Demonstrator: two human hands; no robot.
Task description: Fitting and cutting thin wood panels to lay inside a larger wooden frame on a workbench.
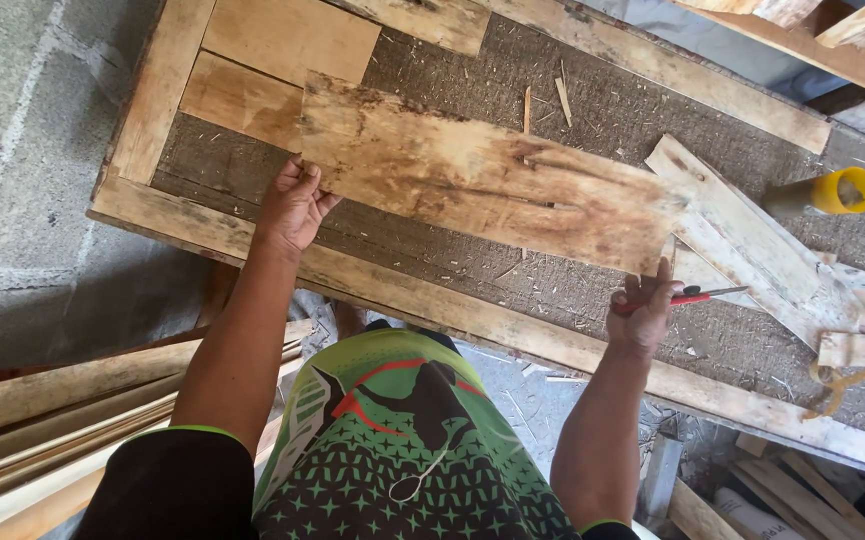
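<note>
A long stained wooden board (482, 175) lies slanted across a rough worktable (422, 300). My left hand (294, 205) grips the board's near-left corner, fingers over its edge. My right hand (642, 308) is at the board's near-right edge and holds a red-handled tool (697, 295) whose metal tip points right; its fingers also touch the board's edge. Smaller flat boards (272, 60) lie under the long board's far-left end.
Pale wood offcuts (752, 240) lie at the right, with a small block (845, 349) and a yellow-capped bottle (832, 192) on its side. Long wooden slats (62, 420) are stacked at lower left. More scraps (752, 495) sit under the table. Grey paving (22, 150) is at left.
</note>
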